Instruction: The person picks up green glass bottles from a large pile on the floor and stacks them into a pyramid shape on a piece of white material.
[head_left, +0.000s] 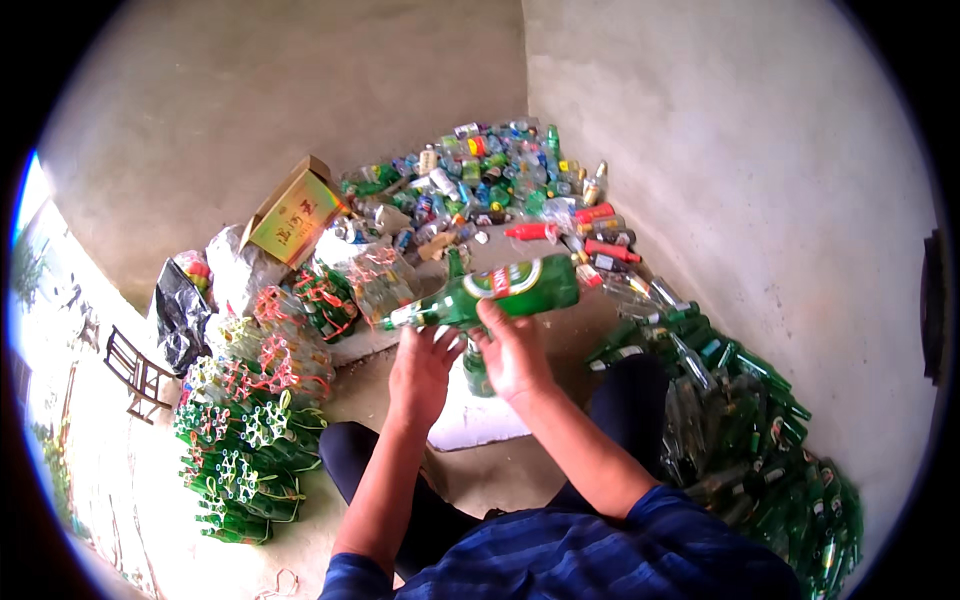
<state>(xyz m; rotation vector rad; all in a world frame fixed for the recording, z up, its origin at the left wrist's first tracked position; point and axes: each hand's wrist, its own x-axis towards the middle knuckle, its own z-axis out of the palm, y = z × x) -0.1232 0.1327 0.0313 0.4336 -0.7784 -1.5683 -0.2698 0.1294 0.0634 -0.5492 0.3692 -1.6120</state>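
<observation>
A green glass beer bottle lies nearly level across both my hands, its neck pointing left and its base right. My right hand grips its body from below, the thumb over the near side. My left hand is under the neck, fingers spread; whether they touch the glass cannot be told. Beneath the held bottle, another green bottle stands on a pale board between my knees, partly hidden by my hands. The neck of a further green bottle rises just behind.
Tied bundles of green bottles and clear bottles stand at the left, near a small wooden chair. A printed cardboard box leans behind them. Mixed bottles fill the back corner. Loose glass bottles are heaped along the right wall.
</observation>
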